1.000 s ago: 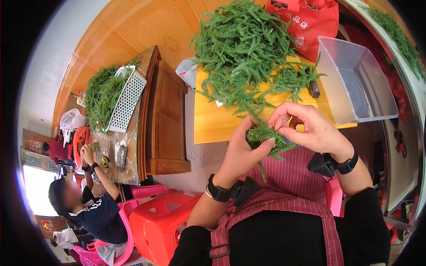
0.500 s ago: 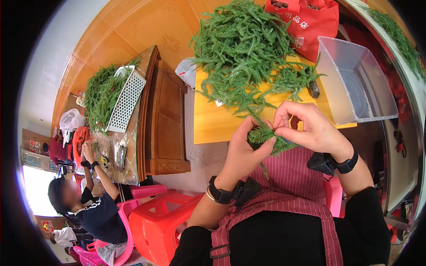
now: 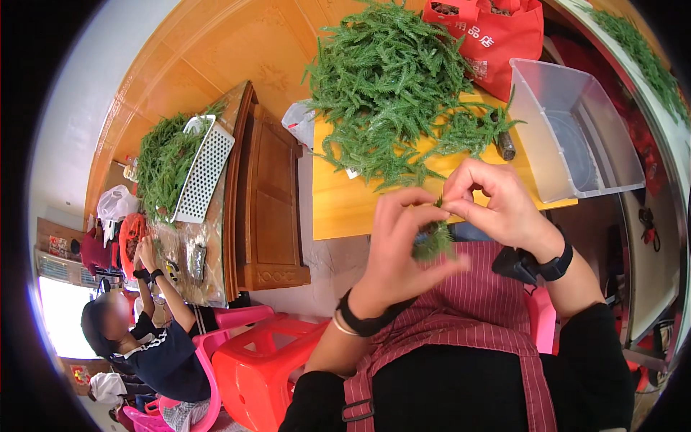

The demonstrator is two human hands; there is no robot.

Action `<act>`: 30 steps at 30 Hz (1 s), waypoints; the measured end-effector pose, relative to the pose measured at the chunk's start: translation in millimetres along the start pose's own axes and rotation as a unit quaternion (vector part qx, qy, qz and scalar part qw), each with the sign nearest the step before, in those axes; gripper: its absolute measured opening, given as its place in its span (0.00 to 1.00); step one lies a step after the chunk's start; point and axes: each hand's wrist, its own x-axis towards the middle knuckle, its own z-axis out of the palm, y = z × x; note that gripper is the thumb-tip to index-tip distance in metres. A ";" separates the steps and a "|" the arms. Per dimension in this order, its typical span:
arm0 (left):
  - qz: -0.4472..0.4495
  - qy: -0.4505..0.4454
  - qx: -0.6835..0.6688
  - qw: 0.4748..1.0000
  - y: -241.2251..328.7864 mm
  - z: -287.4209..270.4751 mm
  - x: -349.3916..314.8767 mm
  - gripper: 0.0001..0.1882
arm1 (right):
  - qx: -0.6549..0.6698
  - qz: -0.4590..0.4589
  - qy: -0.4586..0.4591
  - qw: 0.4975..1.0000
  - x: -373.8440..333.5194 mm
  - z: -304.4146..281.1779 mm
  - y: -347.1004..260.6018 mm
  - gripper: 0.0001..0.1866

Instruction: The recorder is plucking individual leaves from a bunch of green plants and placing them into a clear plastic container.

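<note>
A short green needle-leaved sprig [image 3: 434,243] is between my hands, above my lap, partly covered by fingers. My left hand [image 3: 398,248] curls its fingers around the sprig's upper part, with its thumb held out to the side. Just right of it, my right hand [image 3: 497,201] is closed in a pinch of thumb and forefinger at the sprig's top. Whatever lies in that pinch is too small to make out. Beyond my hands, a large heap of green sprigs [image 3: 389,79] covers much of the yellow table [image 3: 338,216].
A red bag [image 3: 497,43] stands behind the heap. To the right are a clear plastic bin [image 3: 612,137] and a dark cylinder [image 3: 507,146]. At left, a person [image 3: 162,353] works at another table with sprigs and a white basket [image 3: 205,173]; a red stool [image 3: 259,374] stands nearer.
My left thumb has lifted away from the sprig and the left hand has turned. The sprig now hangs more upright. My right hand stays pinched in nearly the same place.
</note>
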 end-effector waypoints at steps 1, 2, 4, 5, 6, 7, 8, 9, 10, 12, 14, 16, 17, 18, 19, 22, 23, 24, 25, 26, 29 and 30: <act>-0.051 -0.023 -0.158 0.986 -7.4 -5.2 0.2 0.20 | 0.000 0.001 0.001 1.000 1.0 -4.0 -0.4 0.06; -0.102 -0.044 -0.309 0.945 -13.0 -10.9 1.1 0.21 | -0.017 -0.062 -0.031 0.997 2.6 -6.2 -0.3 0.07; -0.155 -0.034 -0.457 0.875 -14.4 -14.7 7.6 0.25 | -0.032 -0.124 -0.063 0.990 2.8 -6.7 -1.8 0.07; -0.212 -0.072 -0.482 0.847 -12.8 -14.7 11.2 0.26 | -0.031 -0.144 -0.084 0.986 3.2 -5.9 -6.0 0.07; -0.267 -0.109 -0.504 0.814 -11.5 -15.3 13.1 0.28 | -0.031 -0.163 -0.105 0.980 3.3 -5.2 -9.3 0.07; -0.258 -0.173 -0.490 0.815 -11.5 -16.9 12.8 0.30 | -0.032 -0.166 -0.107 0.980 3.0 -5.2 -11.5 0.07; -0.255 -0.175 -0.493 0.813 -10.9 -20.0 16.2 0.30 | -0.038 -0.162 -0.112 0.980 1.9 -6.0 -9.7 0.07; -0.336 -0.258 -0.476 0.771 -7.4 -26.7 23.6 0.28 | -0.048 -0.157 -0.114 0.980 -0.4 -8.5 -9.1 0.06; -0.409 -0.339 -0.450 0.718 -6.9 -30.9 28.0 0.26 | -0.057 -0.153 -0.108 0.981 -1.6 -8.1 -8.4 0.06; -0.405 -0.266 -0.501 0.717 -7.5 -21.8 13.8 0.20 | -0.069 -0.197 -0.116 0.971 -2.4 -8.2 -5.7 0.06; -0.414 -0.268 -0.510 0.705 -1.4 -18.9 14.4 0.15 | -0.068 -0.196 -0.094 0.974 -5.4 -9.3 -5.7 0.05; -0.392 -0.190 -0.458 0.775 -0.9 -11.8 10.2 0.15 | -0.058 -0.152 -0.100 0.981 -8.0 -9.1 -4.3 0.04; -0.399 -0.176 -0.466 0.770 -2.8 -9.3 7.3 0.17 | -0.069 -0.152 -0.083 0.983 -9.2 -8.3 -0.1 0.04; -0.396 -0.182 -0.468 0.769 -4.8 -3.2 5.3 0.17 | -0.073 -0.150 -0.077 0.983 -10.5 -10.7 -0.3 0.04; -0.335 -0.135 -0.384 0.850 -3.5 3.0 1.0 0.17 | -0.068 -0.101 -0.070 0.990 -11.7 -11.2 -1.8 0.05; -0.175 -0.070 -0.177 0.966 2.2 14.5 0.1 0.19 | -0.054 -0.022 -0.042 0.997 -16.0 -12.6 1.0 0.05; -0.078 -0.051 -0.056 0.994 3.7 14.9 -0.8 0.19 | -0.045 0.007 -0.024 0.999 -16.8 -11.5 3.2 0.06; -0.137 -0.055 -0.080 0.986 7.6 13.0 -0.9 0.24 | -0.052 -0.001 -0.023 0.998 -17.5 -12.5 2.1 0.06; -0.144 -0.054 -0.073 0.985 7.5 12.0 1.4 0.24 | -0.045 -0.003 -0.030 0.999 -17.0 -13.9 1.7 0.06; -0.223 -0.080 -0.223 0.946 6.3 10.5 5.5 0.25 | -0.055 -0.036 -0.042 0.997 -15.5 -14.8 0.7 0.06; -0.299 -0.146 -0.447 0.831 -2.9 3.4 5.4 0.28 | -0.054 -0.101 -0.067 0.991 -12.8 -11.5 -3.8 0.06; -0.299 -0.185 -0.446 0.823 -1.1 0.8 8.1 0.25 | -0.053 -0.105 -0.078 0.990 -12.9 -11.2 -3.5 0.07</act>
